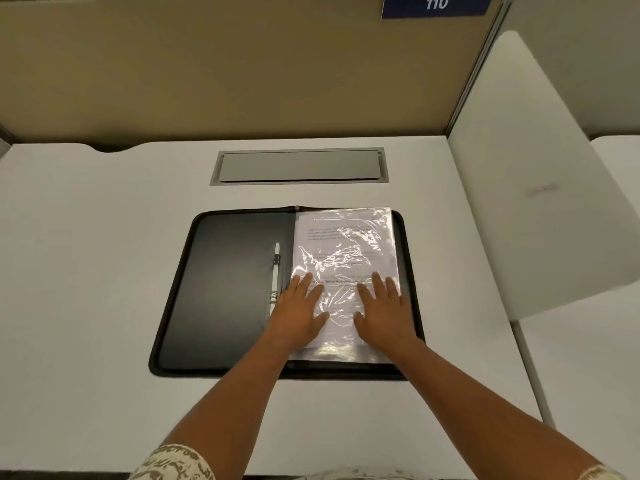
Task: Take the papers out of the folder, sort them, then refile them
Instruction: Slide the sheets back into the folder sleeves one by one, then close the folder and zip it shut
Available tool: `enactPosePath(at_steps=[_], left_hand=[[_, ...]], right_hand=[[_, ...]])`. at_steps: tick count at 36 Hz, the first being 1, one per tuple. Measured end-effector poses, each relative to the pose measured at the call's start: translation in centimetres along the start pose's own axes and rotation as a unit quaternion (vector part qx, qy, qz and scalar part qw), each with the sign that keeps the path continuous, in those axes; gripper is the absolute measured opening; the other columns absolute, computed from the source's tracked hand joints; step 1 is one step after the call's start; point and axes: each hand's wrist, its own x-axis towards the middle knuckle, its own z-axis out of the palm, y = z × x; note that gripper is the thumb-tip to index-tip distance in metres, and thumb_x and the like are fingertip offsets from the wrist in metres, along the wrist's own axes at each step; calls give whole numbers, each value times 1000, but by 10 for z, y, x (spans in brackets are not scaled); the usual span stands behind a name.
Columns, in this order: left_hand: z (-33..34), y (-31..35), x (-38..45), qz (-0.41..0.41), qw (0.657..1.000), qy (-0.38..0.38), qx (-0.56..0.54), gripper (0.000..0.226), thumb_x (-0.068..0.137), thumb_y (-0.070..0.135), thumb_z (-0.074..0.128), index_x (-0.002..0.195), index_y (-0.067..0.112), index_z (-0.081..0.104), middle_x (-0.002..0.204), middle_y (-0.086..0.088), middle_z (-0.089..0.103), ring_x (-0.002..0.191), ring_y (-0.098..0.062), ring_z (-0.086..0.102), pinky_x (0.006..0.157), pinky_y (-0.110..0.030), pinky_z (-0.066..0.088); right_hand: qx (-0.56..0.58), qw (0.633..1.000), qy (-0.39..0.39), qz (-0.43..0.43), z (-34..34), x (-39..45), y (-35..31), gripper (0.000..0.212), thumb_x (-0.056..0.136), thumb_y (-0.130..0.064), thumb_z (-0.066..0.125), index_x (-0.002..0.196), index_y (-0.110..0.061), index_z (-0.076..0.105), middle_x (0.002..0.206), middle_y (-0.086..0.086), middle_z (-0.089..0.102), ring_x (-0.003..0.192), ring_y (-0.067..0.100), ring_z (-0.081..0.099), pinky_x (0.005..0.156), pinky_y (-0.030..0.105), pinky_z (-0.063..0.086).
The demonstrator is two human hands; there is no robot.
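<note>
Papers (343, 258) in plastic sleeve fill open folder (221, 292).

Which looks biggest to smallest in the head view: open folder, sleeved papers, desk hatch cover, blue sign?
1. open folder
2. sleeved papers
3. desk hatch cover
4. blue sign, though it is cut off by the frame and farther away, so its true size is unsure.
</note>
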Motion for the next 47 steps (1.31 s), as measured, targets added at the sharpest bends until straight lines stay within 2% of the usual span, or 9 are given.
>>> enactPosePath(at_steps=[5, 13, 17, 22, 27, 30, 35, 41, 47], left_hand=[[-1, -5, -5, 13, 1000, 16, -24, 62, 97, 53, 49, 153, 30, 31, 165, 2, 14, 153, -22, 8, 122, -47, 20], [-7, -41, -16, -16, 981, 142, -132, 42, 99, 37, 54, 137, 19, 55, 143, -1, 51, 137, -23, 38, 117, -43, 31], [-11, -72, -21, -88, 976, 162, -120, 44, 95, 43, 48, 129, 17, 58, 137, -4, 51, 136, -32, 39, 113, -51, 36], [-22, -106, -34, -177, 969, 150, -80, 50, 95, 36, 56, 139, 16, 49, 154, -14, 36, 148, -37, 18, 121, -50, 21], [-30, -140, -49, -254, 953, 154, -65, 52, 88, 35, 59, 134, 13, 50, 147, -21, 39, 139, -42, 28, 114, -55, 29], [-36, -152, -61, -309, 937, 151, -63, 57, 90, 36, 58, 141, 13, 47, 156, -22, 28, 143, -42, 23, 116, -56, 23], [-41, -171, -77, -391, 899, 156, -124, 58, 93, 41, 53, 144, 16, 41, 155, -18, 29, 141, -39, 27, 115, -55, 23], [-52, -191, -82, -386, 883, 190, -188, 56, 97, 40, 52, 144, 11, 43, 137, -20, 50, 127, -40, 42, 103, -52, 38], [-67, -209, -78, -426, 806, 191, -363, 42, 101, 45, 45, 118, 10, 61, 111, -9, 64, 105, -31, 58, 92, -42, 47]], right_hand=[[-36, 999, -22, 9, 13, -16, -7, 65, 106, -42, 28, 162, -21, 4, 168, 14, -9, 154, 39, -7, 123, 57, 3], [-16, 999, 5, 31, 0, -9, -18, 67, 106, -50, 23, 161, -16, 4, 167, 16, -11, 154, 37, -11, 123, 51, -2], [-18, 998, -27, 52, 5, -4, -21, 70, 105, -53, 25, 161, -14, 8, 168, 16, -5, 154, 38, -3, 123, 55, 4], [37, 998, 14, 53, 2, 1, -50, 65, 105, -47, 35, 157, -10, 24, 166, 20, 13, 153, 39, 10, 124, 50, 13], [113, 992, 57, -16, 4, 4, -96, 49, 99, -33, 53, 142, -9, 53, 138, 19, 54, 123, 38, 52, 103, 44, 43], [167, 985, 15, -33, 0, 6, -127, 44, 101, -30, 51, 140, -10, 54, 127, 16, 56, 115, 32, 57, 96, 39, 47], [207, 977, -19, -46, 4, 10, -164, 18, 97, -23, 51, 97, -9, 62, 93, 9, 56, 81, 25, 58, 71, 31, 42], [267, 963, -23, 8, 6, 14, -174, 31, 95, -10, 50, 114, 8, 66, 97, 23, 69, 86, 33, 67, 79, 41, 56], [296, 954, -25, 41, 7, 15, -173, 41, 95, -15, 48, 133, -8, 64, 94, 8, 72, 75, 14, 62, 76, 25, 49]])
